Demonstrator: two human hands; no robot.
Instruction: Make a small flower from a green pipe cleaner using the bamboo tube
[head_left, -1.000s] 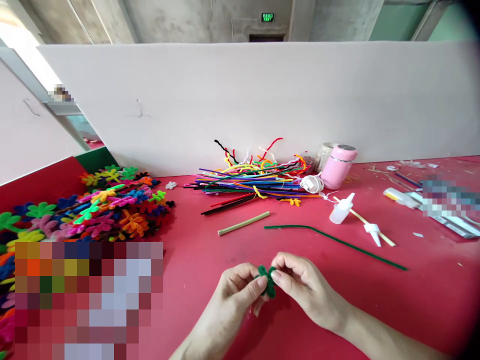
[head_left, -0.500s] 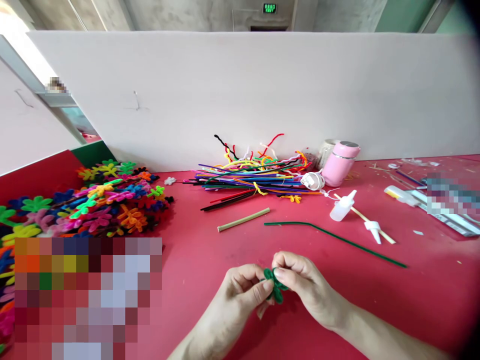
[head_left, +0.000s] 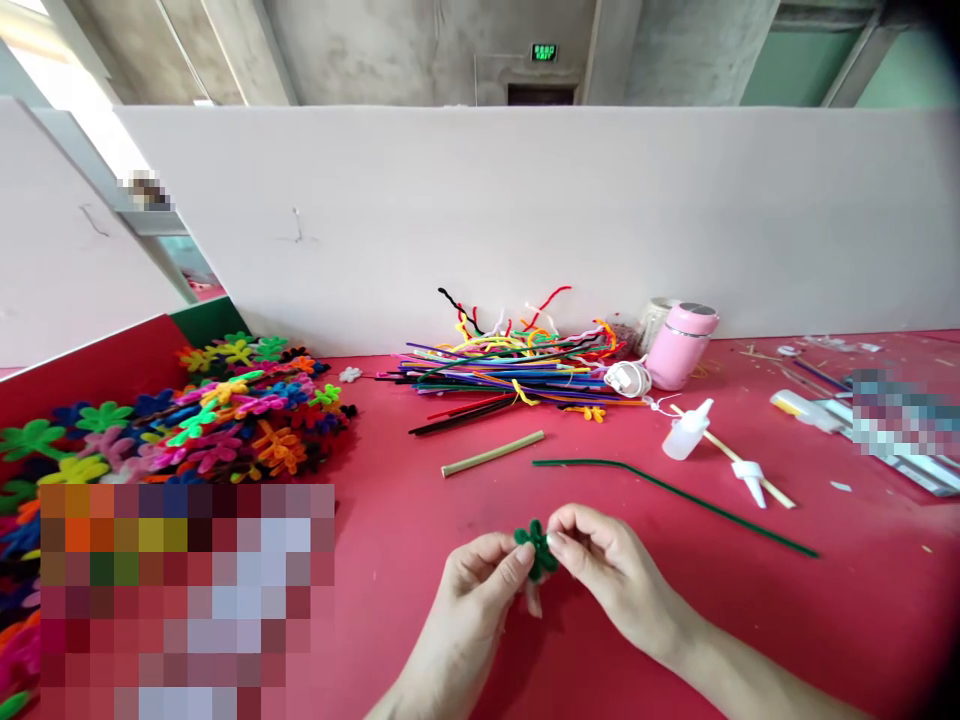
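A small dark green pipe-cleaner flower [head_left: 537, 552] with looped petals is held just above the red table. My left hand [head_left: 474, 595] pinches it between thumb and fingers from the left. On the flower's right edge, the thumb and forefinger of my right hand [head_left: 613, 565] are closed on a petal. Beyond my hands lies a single long green pipe cleaner [head_left: 675, 487], bent near its left end. A short pale green stick [head_left: 493, 454] rests to the left of it.
Colourful finished pipe-cleaner flowers [head_left: 214, 440] are heaped at left. Against the white partition [head_left: 480, 210] lies a bundle of loose pipe cleaners [head_left: 495, 370]. A pink bottle [head_left: 681, 346], a white glue bottle [head_left: 686, 432] and a wooden stick [head_left: 720, 440] stand or lie at right.
The green flower has turned between my fingers, so its petals now show more fully. Both hands stay close together, and the whole view has tilted slightly upward.
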